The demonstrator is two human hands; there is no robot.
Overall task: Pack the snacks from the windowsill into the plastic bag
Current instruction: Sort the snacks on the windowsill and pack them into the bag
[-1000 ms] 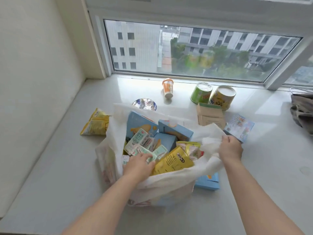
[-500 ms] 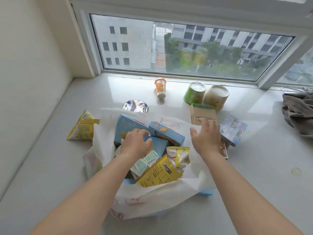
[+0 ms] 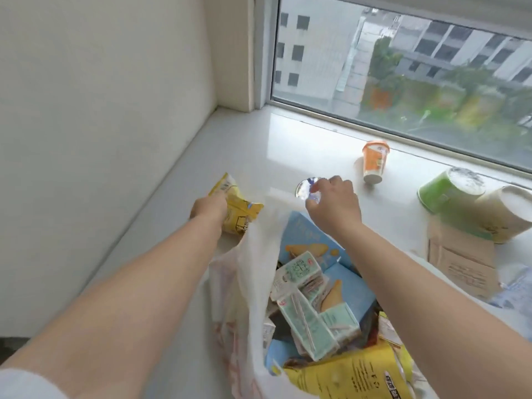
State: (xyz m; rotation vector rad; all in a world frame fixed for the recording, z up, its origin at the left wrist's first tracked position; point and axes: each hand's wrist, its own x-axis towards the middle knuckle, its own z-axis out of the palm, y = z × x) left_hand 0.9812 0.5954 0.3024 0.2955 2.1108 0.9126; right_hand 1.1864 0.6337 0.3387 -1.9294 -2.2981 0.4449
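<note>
The left hand (image 3: 208,207) grips the yellow pack (image 3: 236,210) on the sill (image 3: 161,214), beside the bag (image 3: 253,283). The right hand (image 3: 334,201) pinches the shiny cup (image 3: 305,189). Best lift both gently and drop them in the bag's gaps.

Both your forearms are bare from the wrist up. Only at your left arm a white sleeve edge (image 3: 26,383) shows, near the elbow. Your left hand (image 3: 208,208) and right hand (image 3: 335,207) wear no gloves, rings or watch.
</note>
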